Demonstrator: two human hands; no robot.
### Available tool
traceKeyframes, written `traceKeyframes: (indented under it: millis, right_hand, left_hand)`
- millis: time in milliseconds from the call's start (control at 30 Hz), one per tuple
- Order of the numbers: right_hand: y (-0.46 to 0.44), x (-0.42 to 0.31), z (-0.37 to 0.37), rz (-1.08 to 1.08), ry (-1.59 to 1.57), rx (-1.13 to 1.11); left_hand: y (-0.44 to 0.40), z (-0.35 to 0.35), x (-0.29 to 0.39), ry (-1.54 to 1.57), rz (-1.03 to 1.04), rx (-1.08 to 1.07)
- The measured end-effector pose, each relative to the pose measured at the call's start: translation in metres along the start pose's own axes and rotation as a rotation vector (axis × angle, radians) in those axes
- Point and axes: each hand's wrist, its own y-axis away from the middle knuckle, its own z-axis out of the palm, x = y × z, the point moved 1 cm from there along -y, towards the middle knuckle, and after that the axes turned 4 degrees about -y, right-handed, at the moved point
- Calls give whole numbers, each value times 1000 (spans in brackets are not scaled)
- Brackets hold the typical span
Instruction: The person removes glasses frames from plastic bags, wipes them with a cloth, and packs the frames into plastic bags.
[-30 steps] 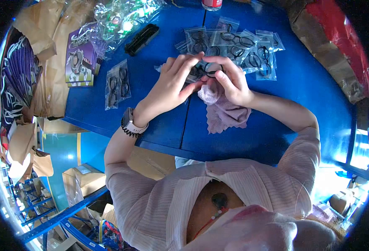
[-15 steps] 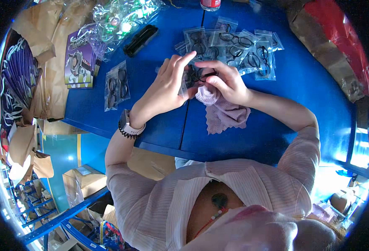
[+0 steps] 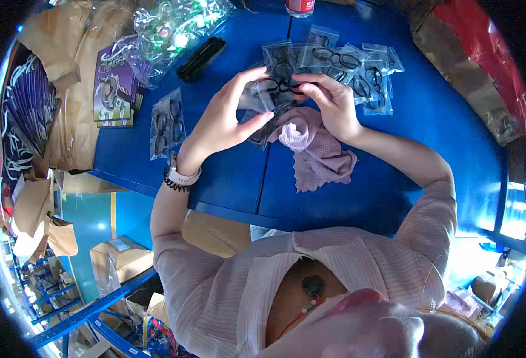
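My right hand (image 3: 336,111) pinches a dark pair of eyeglasses (image 3: 285,88) between thumb and fingers. Facing it, my left hand (image 3: 224,119) has its thumb and index finger spread apart at the other side of the glasses. Clear plastic (image 3: 252,99) shows between those fingers; whether any of them grips it is unclear. Below the glasses a crumpled pale purple cloth (image 3: 325,158) lies beside my right hand. More bagged glasses (image 3: 367,86) are piled just beyond my hands.
Left of my hands lies another bag of glasses (image 3: 167,124). Farther back are a dark elongated item (image 3: 201,58), shiny clear packaging (image 3: 179,27) and purple printed packs (image 3: 112,89). A red-labelled bottle (image 3: 299,5) stands at the far edge. Brown paper (image 3: 469,65) borders the right side.
My left thumb and index finger have spread wider apart, and the hand has shifted slightly left. The glasses have moved up, away from the cloth, with my right hand still on them.
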Motion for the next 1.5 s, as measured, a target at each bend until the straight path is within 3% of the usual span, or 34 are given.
traceKeyframes:
  millis: [367,567,700,867,1033,1367,1500]
  right_hand:
    - [3,0,1,81,-93,-47]
    - [7,-4,1,98,-89,-121]
    - [6,-2,2,131,-199,-85]
    - [5,-1,1,135,-199,-111]
    - [5,0,2,220,-238,-139]
    - [7,-2,2,42,-165,-211]
    - [5,-3,0,60,-113,-189]
  left_hand:
    - [4,-7,5,219,-216,-29]
    - [8,-7,4,161,-173,-74]
    - [6,-3,6,-71,-118,-123]
    - [9,3,-2,-38,12,-122]
    - [9,1,-2,-58,1,-140]
    - [7,2,10,-247,-42,-200]
    - [6,-1,7,-119,-19,-146]
